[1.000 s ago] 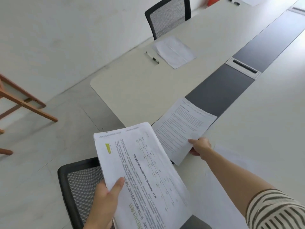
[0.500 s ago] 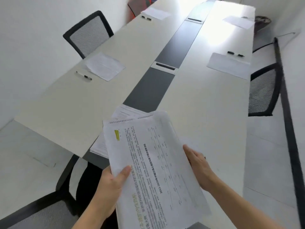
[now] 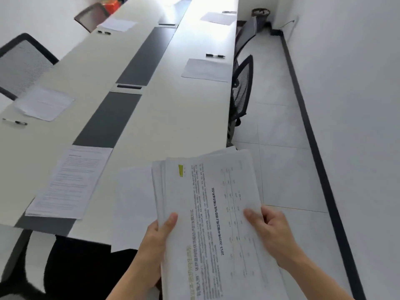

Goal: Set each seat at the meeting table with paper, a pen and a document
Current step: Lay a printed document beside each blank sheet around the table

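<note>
At the near end of a long white meeting table (image 3: 173,118), a person's left hand (image 3: 154,243) and right hand (image 3: 273,234) both grip a fanned stack of printed white documents (image 3: 207,191), each thumb pressed on the top page, the other fingers hidden beneath. A second ago the right hand was laying a single printed document (image 3: 69,180) on the table. That sheet now lies alone, partly over the grey centre strip (image 3: 108,120), and the right hand has returned to the stack. A plain white sheet (image 3: 132,202), blurred, appears to lie at the table edge under the stack. Farther seats each carry white paper (image 3: 205,69) and a black-and-white pen (image 3: 215,55). Black mesh chairs (image 3: 242,87) flank the table. White tiled floor (image 3: 281,126) and a black skirting line (image 3: 303,105) run along the right wall.
</note>
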Available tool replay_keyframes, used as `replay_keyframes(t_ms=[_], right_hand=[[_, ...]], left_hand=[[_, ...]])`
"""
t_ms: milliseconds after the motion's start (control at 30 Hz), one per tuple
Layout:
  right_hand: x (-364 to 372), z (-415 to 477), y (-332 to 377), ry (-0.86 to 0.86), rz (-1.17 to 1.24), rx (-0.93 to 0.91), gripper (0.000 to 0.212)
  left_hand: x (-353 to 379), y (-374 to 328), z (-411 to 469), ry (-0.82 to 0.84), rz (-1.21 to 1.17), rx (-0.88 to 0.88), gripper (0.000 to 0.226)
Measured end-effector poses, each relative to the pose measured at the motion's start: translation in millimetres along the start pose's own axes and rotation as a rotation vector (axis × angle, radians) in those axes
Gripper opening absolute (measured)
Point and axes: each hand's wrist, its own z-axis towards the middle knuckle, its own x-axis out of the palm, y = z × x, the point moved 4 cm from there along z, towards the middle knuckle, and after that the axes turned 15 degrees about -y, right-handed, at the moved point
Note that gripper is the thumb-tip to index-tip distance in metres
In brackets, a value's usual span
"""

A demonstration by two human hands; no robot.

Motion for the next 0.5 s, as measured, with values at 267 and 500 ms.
replay_keyframes(t_ms=[267,500], right_hand=[[-123.5,30.7,17.2,-0.255,0.140,-0.041,0.016],[-163.2,106.8,33.3,-0.469,0.177,-0.089,0.020]], left_hand=[[128.9,-2.5,-15.4,0.151,0.099,0.005,0.048],[214.4,-26.1,41.6,0.232,0.129,-0.018,0.054]])
